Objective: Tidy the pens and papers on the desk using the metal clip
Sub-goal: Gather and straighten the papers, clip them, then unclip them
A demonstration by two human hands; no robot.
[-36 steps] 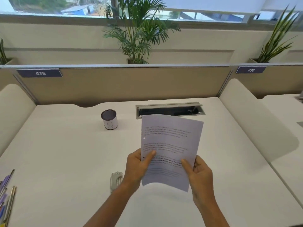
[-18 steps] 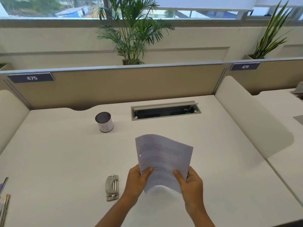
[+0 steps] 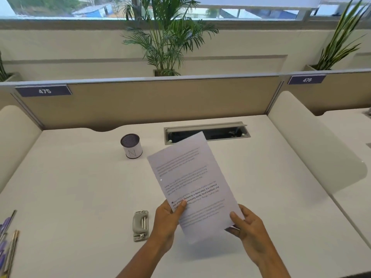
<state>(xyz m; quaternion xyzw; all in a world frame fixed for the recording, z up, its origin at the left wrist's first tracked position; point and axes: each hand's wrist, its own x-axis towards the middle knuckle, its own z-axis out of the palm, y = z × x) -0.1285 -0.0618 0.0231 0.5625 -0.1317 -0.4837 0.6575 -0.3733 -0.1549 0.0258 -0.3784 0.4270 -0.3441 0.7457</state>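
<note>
1. Hands. The left hand (image 3: 167,219) pinches the near left edge of the papers (image 3: 192,183), thumb on the printed face; the right hand (image 3: 246,227) grips the near right corner, thumb likewise on top. Both hold the sheets in the air above the tabletop (image 3: 80,187).
2. Pens (image 3: 8,243). At the far left edge of the scene, lying loose on the tabletop, well apart from the hands and only partly in view.
3. Pen holder (image 3: 131,145). Upright cylinder at the far centre-left, mouth up.
4. Metal clip (image 3: 141,225). Flat on the tabletop just left of the left hand, its long axis running near to far.
5. Papers. Long axis runs near to far, the far end tilted slightly left; the text faces the viewer.
6. Risk. Held only at the near end, the sheets could probably fan apart or sag, so the edges might be uneven when clipped. Freeing one hand to reach the clip could let the stack slip.
</note>
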